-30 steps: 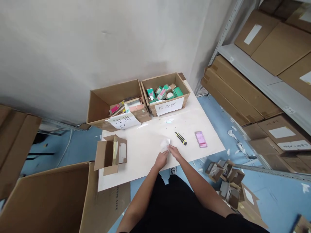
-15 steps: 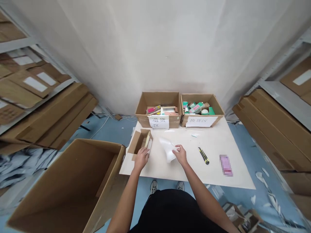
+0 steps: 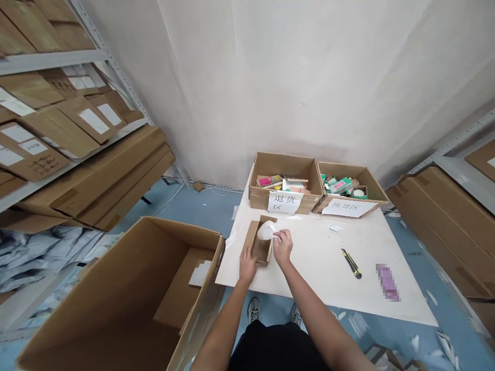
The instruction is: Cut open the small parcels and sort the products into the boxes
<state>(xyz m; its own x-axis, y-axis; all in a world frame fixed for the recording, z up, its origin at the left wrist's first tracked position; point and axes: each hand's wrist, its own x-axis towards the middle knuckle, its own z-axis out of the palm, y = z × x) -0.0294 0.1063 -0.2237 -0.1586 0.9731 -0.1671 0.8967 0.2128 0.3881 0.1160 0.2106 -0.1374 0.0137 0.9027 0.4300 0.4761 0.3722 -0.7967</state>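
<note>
A small open cardboard box [image 3: 260, 251] stands near the left front edge of the white table [image 3: 325, 257]. My left hand [image 3: 246, 265] grips its near wall. My right hand [image 3: 282, 246] is closed on a crumpled white paper [image 3: 266, 230] and holds it over the mouth of the small box.
Two labelled cardboard boxes [image 3: 286, 181] [image 3: 350, 195] with small packages stand at the table's back. A yellow-black utility knife [image 3: 351, 263] and a pink item [image 3: 387, 282] lie to the right. A large open carton [image 3: 127, 293] sits on the floor at left. Shelves of flat cartons [image 3: 69, 144] flank both sides.
The view swung left. My left hand went from the paper to the small box and took hold of it. My right hand carried the white paper left, over the box.
</note>
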